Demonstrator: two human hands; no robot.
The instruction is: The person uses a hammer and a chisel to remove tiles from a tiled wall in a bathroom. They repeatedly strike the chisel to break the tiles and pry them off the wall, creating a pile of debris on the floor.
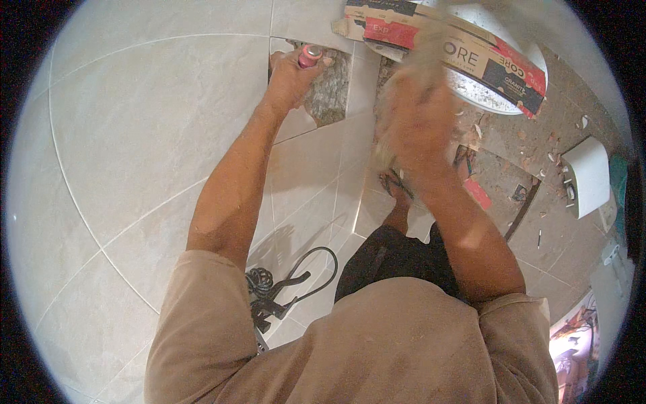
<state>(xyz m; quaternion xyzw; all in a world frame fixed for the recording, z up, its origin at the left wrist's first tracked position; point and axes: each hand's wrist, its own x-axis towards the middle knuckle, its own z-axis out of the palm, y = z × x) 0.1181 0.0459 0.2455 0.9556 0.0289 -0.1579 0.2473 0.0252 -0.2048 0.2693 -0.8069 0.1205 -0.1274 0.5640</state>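
My left hand [294, 81] is closed around a chisel-like tool with a red handle [310, 56] and a round metal cap facing up. Its tip is hidden behind the hand. It is held at a broken patch [330, 94] in the pale wall tiles, where rough grey mortar shows. My right hand [422, 118], smeared by motion, is raised to the right of the patch. It appears wrapped round a pale, blurred hammer-like tool [434, 44], whose shape streaks above and below the fist.
A printed cardboard piece [464, 50] lies across a white basin [494, 101] holding pale debris. Tile shards and rubble [518, 135] litter the floor at right, near a white box-like fixture [587, 176]. Black cables [286, 283] lie at lower left, close to my legs.
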